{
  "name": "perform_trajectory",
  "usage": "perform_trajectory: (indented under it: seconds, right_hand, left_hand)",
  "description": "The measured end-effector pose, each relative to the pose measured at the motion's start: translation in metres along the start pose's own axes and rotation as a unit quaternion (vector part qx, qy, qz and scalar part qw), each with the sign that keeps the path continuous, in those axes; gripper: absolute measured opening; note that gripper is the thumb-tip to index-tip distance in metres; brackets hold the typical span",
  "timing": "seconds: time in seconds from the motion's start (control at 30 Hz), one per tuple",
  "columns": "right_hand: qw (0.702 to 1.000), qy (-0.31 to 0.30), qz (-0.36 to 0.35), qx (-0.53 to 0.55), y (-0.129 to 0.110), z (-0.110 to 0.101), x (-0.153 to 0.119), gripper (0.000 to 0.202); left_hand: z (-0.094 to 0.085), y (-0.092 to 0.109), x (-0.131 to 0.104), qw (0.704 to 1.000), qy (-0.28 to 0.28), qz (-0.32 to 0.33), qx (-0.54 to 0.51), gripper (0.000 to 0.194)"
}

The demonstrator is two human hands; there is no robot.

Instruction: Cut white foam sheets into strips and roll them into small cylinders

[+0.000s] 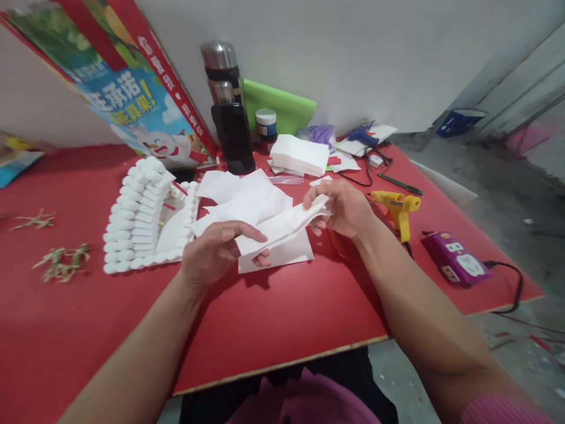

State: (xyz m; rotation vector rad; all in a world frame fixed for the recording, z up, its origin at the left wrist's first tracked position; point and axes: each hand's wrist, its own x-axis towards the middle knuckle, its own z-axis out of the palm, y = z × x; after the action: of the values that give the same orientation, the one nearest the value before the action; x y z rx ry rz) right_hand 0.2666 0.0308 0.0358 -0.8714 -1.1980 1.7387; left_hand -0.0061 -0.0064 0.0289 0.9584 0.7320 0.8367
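Note:
A folded strip of white paper (286, 227) is stretched between my two hands above the red table. My left hand (216, 250) pinches its left end, thumb on top and fingers beneath. At the other end, my right hand (342, 209) grips the paper between thumb and fingers. Under the strip lies a flat white sheet (286, 252), and behind it are more loose white sheets (251, 197). Left of these stands a white model (150, 218) built from rounded white pieces with small steps.
A yellow glue gun (397, 207) and a purple power box (457, 258) with a cord lie right. Behind are a phone (233, 138), a thermos (219, 62), a small jar (266, 123) and a paper stack (300, 154). Straw figures (62, 263) lie left. The table's front edge (282, 368) is near me.

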Motion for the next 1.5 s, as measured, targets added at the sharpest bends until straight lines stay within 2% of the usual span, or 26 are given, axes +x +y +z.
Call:
perform_trajectory:
  seconds: [0.13,0.2,0.23,0.33,0.4,0.5,0.57,0.73,1.0,1.13,1.2,1.23,1.3,1.33,1.37,1.4,1.43,1.5]
  right_hand:
    - [0.991,0.075,-0.03,-0.111,0.004,0.006,0.002,0.029]
    - [0.988,0.088,-0.035,-0.124,0.005,0.007,0.002,0.032]
    - [0.989,0.087,-0.029,-0.118,0.004,0.006,0.002,0.035]
    - [0.994,0.07,0.003,-0.089,0.002,0.002,0.002,0.041]
    - [0.994,0.06,0.012,-0.089,0.0,0.0,0.0,0.038]
    - [0.991,0.056,0.005,-0.122,-0.001,0.005,-0.003,0.03]
    - [0.987,0.044,0.009,-0.155,0.001,0.014,-0.005,0.026]
    - [0.978,0.005,0.015,-0.206,0.008,0.035,-0.006,0.023]
    - [0.983,0.097,-0.026,-0.156,0.01,0.027,0.0,0.039]
    - [0.971,0.124,-0.035,-0.202,0.002,0.02,-0.001,0.039]
    - [0.931,0.151,-0.036,-0.332,-0.008,0.014,-0.01,0.034]
    - [0.885,0.164,-0.033,-0.434,-0.013,0.011,-0.017,0.031]
    - [0.732,0.178,0.002,-0.658,-0.021,0.004,-0.034,0.023]
    - [0.664,0.171,0.048,-0.726,-0.023,0.001,-0.044,0.021]
    - [0.618,0.148,0.09,-0.767,-0.023,-0.002,-0.053,0.021]
    - [0.586,0.123,0.123,-0.792,-0.021,-0.003,-0.06,0.022]
    - [0.567,0.101,0.142,-0.805,-0.018,-0.005,-0.067,0.024]
    - [0.549,0.083,0.146,-0.819,-0.009,-0.006,-0.074,0.035]
  left_hand:
    - [0.001,-0.007,0.003,0.995,0.059,0.0,0.082,0.02]
    - [0.001,-0.007,0.003,0.993,0.055,-0.009,0.104,0.019]
    - [0.0,-0.006,0.003,0.993,0.042,-0.014,0.106,0.024]
    - [-0.004,-0.002,0.001,0.993,-0.015,-0.05,0.11,0.058]
    - [-0.006,0.0,0.0,0.986,-0.055,-0.096,0.122,0.068]
    - [-0.005,-0.004,0.0,0.979,-0.083,-0.149,0.113,0.055]
    - [-0.001,-0.01,0.001,0.978,-0.082,-0.17,0.089,0.043]
    - [0.012,-0.017,0.002,0.975,-0.068,-0.196,0.081,0.035]
    - [0.005,-0.016,0.004,0.976,-0.083,-0.191,0.067,0.029]
    - [0.003,-0.016,0.004,0.978,-0.088,-0.183,0.057,0.027]
    - [0.003,-0.017,0.003,0.979,-0.083,-0.181,0.046,0.028]
    - [0.003,-0.017,0.003,0.98,-0.077,-0.179,0.039,0.028]
    - [0.003,-0.018,0.003,0.984,-0.057,-0.169,0.025,0.027]
    - [0.003,-0.018,0.003,0.985,-0.045,-0.164,0.021,0.027]
    - [0.004,-0.017,0.003,0.986,-0.033,-0.16,0.018,0.028]
    - [0.004,-0.017,0.004,0.987,-0.024,-0.158,0.017,0.028]
    - [0.004,-0.017,0.004,0.987,-0.017,-0.158,0.017,0.03]
    - [0.003,-0.016,0.004,0.987,-0.007,-0.161,0.019,0.032]
